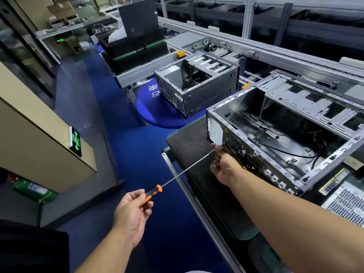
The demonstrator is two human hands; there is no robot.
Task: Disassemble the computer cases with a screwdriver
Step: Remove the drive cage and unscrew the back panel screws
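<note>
The nearer computer case [291,134] lies on its side on a dark surface [189,138], its open side facing up and its rear panel turned toward the surface's left edge. It is bare grey sheet metal with a punched rim; inside show a dark floor, thin black cables and a pale drive cage with rectangular cut-outs along the far side. The rear panel carries a round perforated fan grille and a row of slot openings running toward the near edge. A second computer case [197,85], smaller in view and also open on top, sits well apart beyond the surface's far left corner, on a blue round platform [145,107]. A perforated metal panel [344,203] lies at the surface's near right, just beside the nearer case, with a memory stick [332,181] next to it.

The screwdriver [177,174] stretches out past the left edge of the surface: a long thin silvery shaft and a black-and-orange handle, the tip reaching the rear panel by the fan grille. The left hand [132,211] grips the handle, fingers curled round it, out over the blue floor. The right hand [222,164] is at the rear panel's lower left corner, fingers curled and pinching the shaft near its tip.
</note>
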